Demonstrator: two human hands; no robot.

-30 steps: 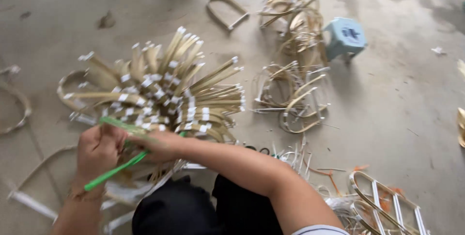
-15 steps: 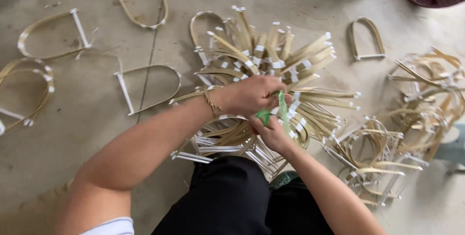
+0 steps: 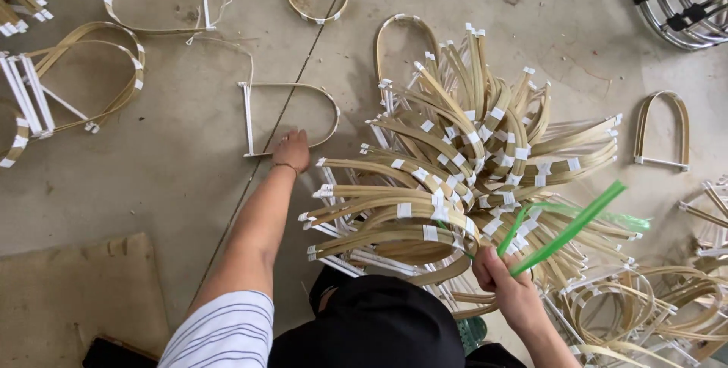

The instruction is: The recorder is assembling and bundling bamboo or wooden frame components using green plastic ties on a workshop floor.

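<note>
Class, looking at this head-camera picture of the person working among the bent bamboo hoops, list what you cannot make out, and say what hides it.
- Left hand: fingertips on the single hoop; grip unclear, seen from behind.
- Green strap: blurred; where it runs under the hoop bundle is hidden.
- Right hand: fingers turned away.
- Metal rings: cut off by the top right edge.
- Floor under the bundle: covered.

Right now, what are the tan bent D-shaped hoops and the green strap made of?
Tan bent D-shaped hoops: apparently split bamboo or rattan strips, matte and fibrous-looking, joints wrapped in white tape. Green strap, held by the right hand: likely plastic, flat, glossy and slightly translucent. The left hand touches a single loose hoop of the same look.
</note>
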